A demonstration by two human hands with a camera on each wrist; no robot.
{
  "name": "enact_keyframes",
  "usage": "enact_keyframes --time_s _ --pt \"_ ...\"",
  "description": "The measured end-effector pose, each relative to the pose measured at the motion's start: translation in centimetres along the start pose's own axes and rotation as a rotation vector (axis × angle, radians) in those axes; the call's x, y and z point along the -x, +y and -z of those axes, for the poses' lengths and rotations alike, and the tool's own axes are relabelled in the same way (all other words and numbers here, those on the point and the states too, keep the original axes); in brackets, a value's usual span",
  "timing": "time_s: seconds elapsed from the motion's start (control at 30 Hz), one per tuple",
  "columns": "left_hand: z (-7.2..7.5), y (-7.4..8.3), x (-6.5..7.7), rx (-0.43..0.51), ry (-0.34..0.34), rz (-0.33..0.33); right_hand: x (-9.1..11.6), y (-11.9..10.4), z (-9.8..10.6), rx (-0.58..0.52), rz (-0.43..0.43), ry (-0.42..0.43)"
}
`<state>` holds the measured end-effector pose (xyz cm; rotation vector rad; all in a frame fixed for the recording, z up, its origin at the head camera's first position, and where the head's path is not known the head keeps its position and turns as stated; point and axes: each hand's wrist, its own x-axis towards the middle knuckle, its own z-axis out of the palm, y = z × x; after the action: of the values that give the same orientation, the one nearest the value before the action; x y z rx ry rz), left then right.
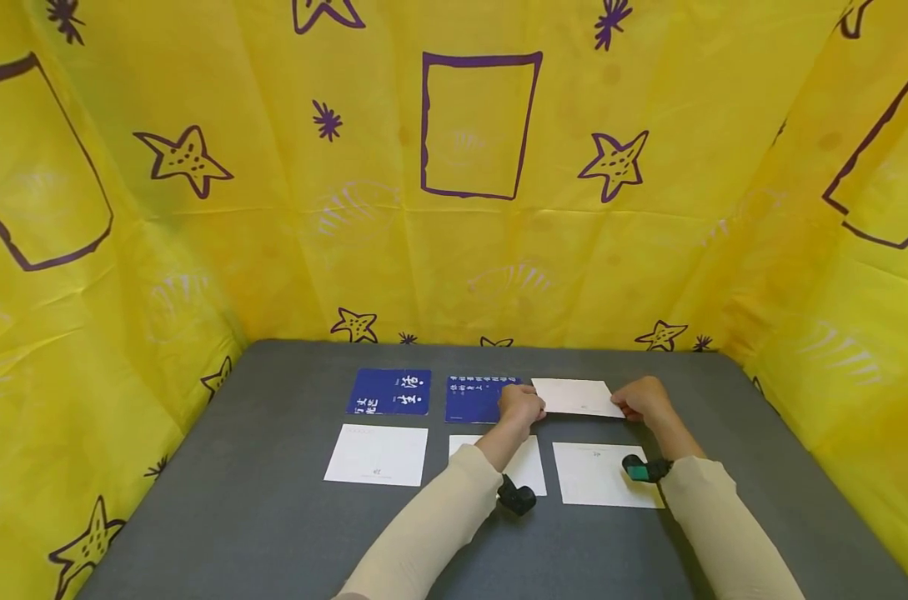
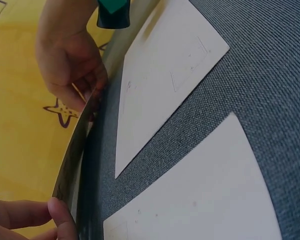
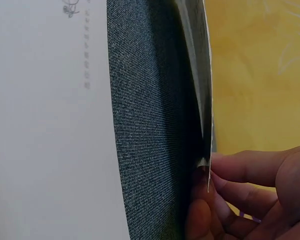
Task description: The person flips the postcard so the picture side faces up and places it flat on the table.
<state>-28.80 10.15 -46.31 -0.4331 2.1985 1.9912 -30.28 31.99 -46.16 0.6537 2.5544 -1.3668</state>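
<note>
Thin white rectangular card (image 1: 578,396) held above dark-grey woven table (image 1: 266,517), right of blue printed card (image 1: 470,404); opposite ends pinched by fingers of left hand (image 1: 520,405) and right hand (image 1: 644,398), presumably for even support.

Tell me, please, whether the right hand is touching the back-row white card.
Touching: the right wrist view shows the right hand pinching the back-row white card at its edge.

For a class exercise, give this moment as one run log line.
left hand: pinches raised card; right hand: same card; table: two blue cards, three white cards
</note>
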Motion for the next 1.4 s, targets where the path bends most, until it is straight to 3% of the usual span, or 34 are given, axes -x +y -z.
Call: enact_keyframes --time_s 0.17,0.4,0.6,0.9,1.4 --pt "-0.1 -0.2 -0.2 -0.046 -0.001 0.011 0.0 0.3 0.1 -0.022 -0.009 -0.006" --pt "-0.2 -0.5 -0.4 -0.029 -0.020 0.029 0.2 0.7 0.3 -0.052 -0.019 -0.015" --pt "-0.2 -0.4 -0.2 -0.004 -0.018 -0.010 0.4 1.0 0.6 -0.084 -0.022 -0.001" --pt "0.0 -0.1 -0.2 -0.045 0.048 -0.076 1.1 0.7 0.6 -0.196 0.005 0.006" --pt "0.5 -0.4 0.0 -0.037 0.071 -0.108 1.9 0.8 0.7 -0.260 0.033 0.009"
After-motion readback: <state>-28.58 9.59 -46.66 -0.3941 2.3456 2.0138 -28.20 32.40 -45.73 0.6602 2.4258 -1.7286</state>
